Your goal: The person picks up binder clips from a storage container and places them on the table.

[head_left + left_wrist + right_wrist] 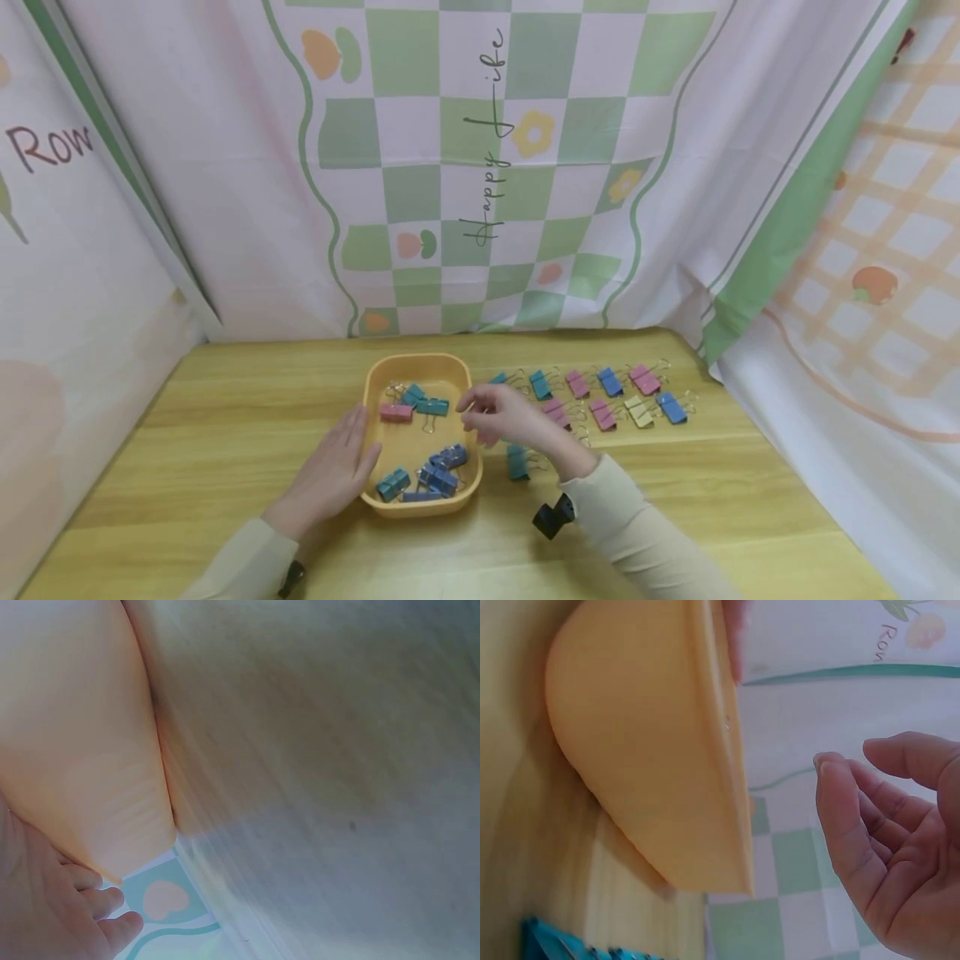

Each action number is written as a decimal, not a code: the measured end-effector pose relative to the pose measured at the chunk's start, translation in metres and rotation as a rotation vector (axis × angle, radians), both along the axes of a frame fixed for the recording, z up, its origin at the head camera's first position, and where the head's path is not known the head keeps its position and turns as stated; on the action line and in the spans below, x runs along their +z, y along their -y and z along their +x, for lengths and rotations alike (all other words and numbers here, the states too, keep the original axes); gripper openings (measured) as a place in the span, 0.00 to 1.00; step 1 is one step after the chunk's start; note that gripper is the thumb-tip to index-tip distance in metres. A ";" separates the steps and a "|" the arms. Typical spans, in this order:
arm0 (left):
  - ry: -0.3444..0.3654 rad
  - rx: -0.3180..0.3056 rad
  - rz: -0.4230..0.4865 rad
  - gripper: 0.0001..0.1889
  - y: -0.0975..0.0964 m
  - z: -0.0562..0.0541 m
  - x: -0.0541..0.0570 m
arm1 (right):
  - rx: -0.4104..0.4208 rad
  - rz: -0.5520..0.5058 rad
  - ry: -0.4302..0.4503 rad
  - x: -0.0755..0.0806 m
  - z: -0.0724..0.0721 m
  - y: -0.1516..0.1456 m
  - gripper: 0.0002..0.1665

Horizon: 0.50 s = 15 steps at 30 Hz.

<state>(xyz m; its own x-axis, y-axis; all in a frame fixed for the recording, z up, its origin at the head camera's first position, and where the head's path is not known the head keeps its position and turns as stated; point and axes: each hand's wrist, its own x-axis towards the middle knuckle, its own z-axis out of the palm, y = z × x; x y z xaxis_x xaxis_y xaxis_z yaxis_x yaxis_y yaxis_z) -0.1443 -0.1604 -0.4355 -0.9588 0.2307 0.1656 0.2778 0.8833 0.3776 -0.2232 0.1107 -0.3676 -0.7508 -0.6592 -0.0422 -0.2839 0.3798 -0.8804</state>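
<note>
Against the left side of a yellow plastic tray point(411, 437) rests my left hand point(326, 471), its fingers straight along the rim. Inside the tray lie a pink binder clip point(396, 412), teal binder clips point(432, 407) and, toward the near end, several blue binder clips point(438, 478). My right hand point(517, 417) hovers by the tray's right rim, holding nothing. In the right wrist view its thumb and loosely bent fingers point(838, 817) stand apart, beside the tray wall point(645, 727). The left wrist view shows the left fingers at the tray's outer wall point(82, 735).
Right of the tray, rows of binder clips lie on the wooden table point(247, 417), among them a pink clip point(602, 414), a yellow clip point(640, 411) and a blue clip point(671, 407). A teal clip point(517, 461) sits under the right forearm. A patterned curtain point(480, 192) hangs behind.
</note>
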 end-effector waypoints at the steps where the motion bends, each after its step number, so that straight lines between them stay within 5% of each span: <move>1: 0.000 0.001 -0.002 0.33 0.000 0.000 0.000 | 0.005 0.000 0.010 -0.002 0.001 0.002 0.09; 15: 0.006 0.001 -0.011 0.34 0.000 -0.001 -0.001 | 0.097 0.058 -0.007 -0.020 0.010 0.027 0.10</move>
<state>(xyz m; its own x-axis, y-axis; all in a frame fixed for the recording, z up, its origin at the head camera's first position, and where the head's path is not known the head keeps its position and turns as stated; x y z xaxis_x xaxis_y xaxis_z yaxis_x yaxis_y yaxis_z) -0.1451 -0.1608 -0.4364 -0.9600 0.2318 0.1573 0.2749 0.8877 0.3694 -0.2130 0.0838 -0.3875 -0.6837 -0.7257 -0.0771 -0.3284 0.4002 -0.8556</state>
